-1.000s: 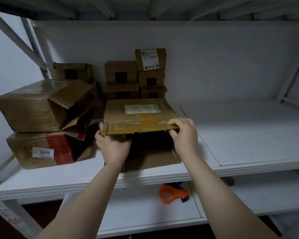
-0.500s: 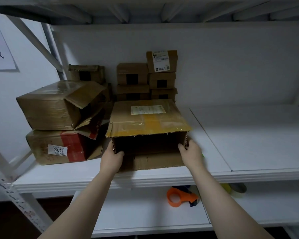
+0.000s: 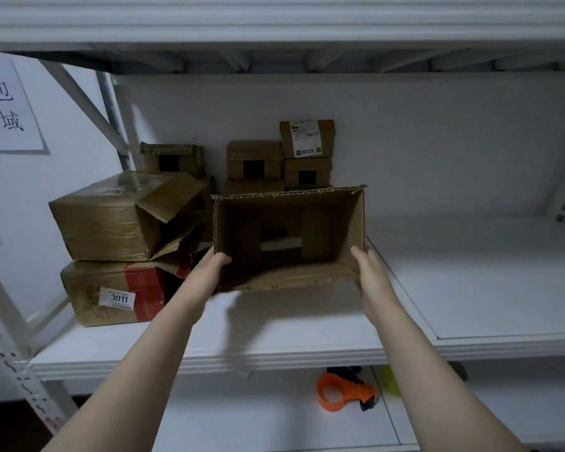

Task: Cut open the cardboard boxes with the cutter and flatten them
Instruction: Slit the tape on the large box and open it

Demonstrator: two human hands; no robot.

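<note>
My left hand [image 3: 209, 275] grips the open cardboard box [image 3: 287, 275] at its lower left corner, thumb hooked inside the wall. My right hand [image 3: 374, 282] presses flat, fingers straight, on the outside of its right wall. The box hangs above the white shelf [image 3: 470, 288], mouth toward me. Stacked taped boxes [image 3: 105, 223] sit just left of it; to its right the shelf board spreads wide

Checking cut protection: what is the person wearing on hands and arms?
Nothing protective shows. The left hand and right hand are ungloved; both forearms are bare to the picture's lower edge, with no sleeve, watch or bracelet in view.
</note>
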